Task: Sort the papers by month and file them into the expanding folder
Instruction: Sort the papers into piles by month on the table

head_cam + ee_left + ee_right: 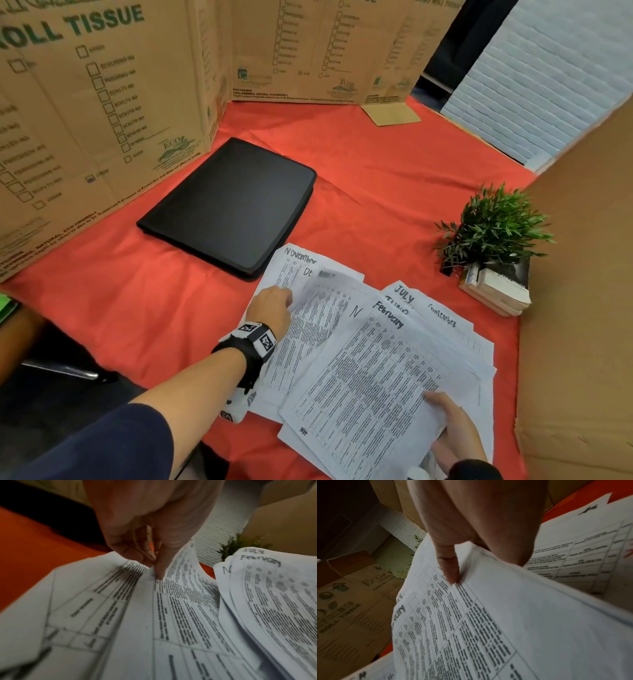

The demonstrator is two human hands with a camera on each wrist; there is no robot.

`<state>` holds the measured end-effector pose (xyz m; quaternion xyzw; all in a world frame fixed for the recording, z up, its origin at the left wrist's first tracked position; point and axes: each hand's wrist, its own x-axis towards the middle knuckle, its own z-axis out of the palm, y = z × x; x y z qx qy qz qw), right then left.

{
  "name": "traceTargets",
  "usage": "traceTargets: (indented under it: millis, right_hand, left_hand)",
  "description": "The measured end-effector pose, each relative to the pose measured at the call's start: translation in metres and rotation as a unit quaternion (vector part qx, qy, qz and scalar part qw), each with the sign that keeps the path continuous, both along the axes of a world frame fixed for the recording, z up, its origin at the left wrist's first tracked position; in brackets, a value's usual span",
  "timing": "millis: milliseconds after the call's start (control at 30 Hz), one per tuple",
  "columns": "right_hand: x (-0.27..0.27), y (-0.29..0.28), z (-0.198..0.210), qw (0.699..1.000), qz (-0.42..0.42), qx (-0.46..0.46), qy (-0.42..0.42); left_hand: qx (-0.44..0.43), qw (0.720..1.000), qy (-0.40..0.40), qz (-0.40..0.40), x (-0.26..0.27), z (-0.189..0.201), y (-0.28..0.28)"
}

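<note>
Left hand (270,308) pinches a curled sheet (181,577) at centre frame, thumb and fingers closed on its edge. Right hand (452,428), lower right, grips the February stack (363,387), thumb on top. Papers fan across the red cloth (394,192); closed black folder (233,205) above them, centre. Cardboard walls (102,102) behind, plant (493,226) on the right.
</note>
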<state>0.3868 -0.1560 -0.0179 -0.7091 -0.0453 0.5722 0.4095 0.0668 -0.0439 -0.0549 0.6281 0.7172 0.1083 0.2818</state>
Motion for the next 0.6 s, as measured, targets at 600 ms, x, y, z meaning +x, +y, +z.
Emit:
traceTargets:
  millis: [600]
  right_hand:
    - [0.0, 0.006, -0.03, 0.954, 0.033, -0.078, -0.288]
  left_hand:
    - [0.004, 0.996, -0.086, 0.039, -0.004, 0.0, -0.002]
